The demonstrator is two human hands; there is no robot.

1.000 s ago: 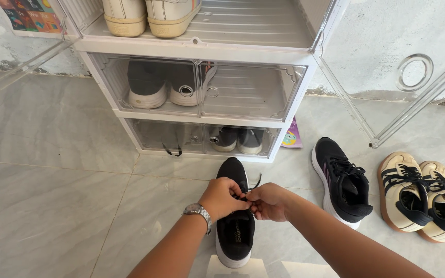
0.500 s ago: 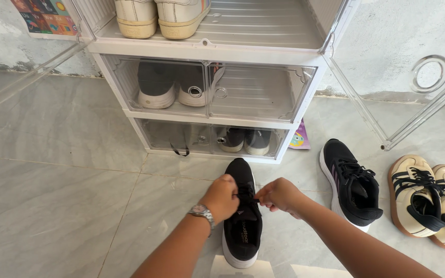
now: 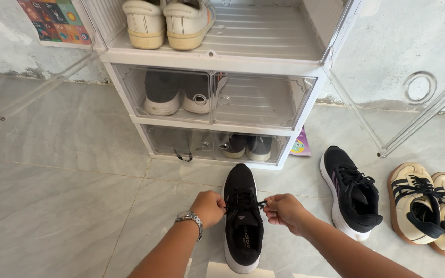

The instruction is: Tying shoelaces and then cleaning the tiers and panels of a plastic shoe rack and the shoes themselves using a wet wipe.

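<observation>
Pulling the laces (image 3: 243, 202) of the black sneaker (image 3: 242, 219) on the floor (image 3: 68, 206), left hand (image 3: 209, 208) and right hand (image 3: 283, 211) each pinched shut on an end; best drawn outward evenly, keeping tension level.

There is a single view, from a camera on the person's head, tilted steeply down and forward. It sits close above both forearms and the black sneaker (image 3: 242, 216) on the tiled floor (image 3: 57, 206), and faces the clear-fronted shoe cabinet (image 3: 217, 98) against the wall.
</observation>
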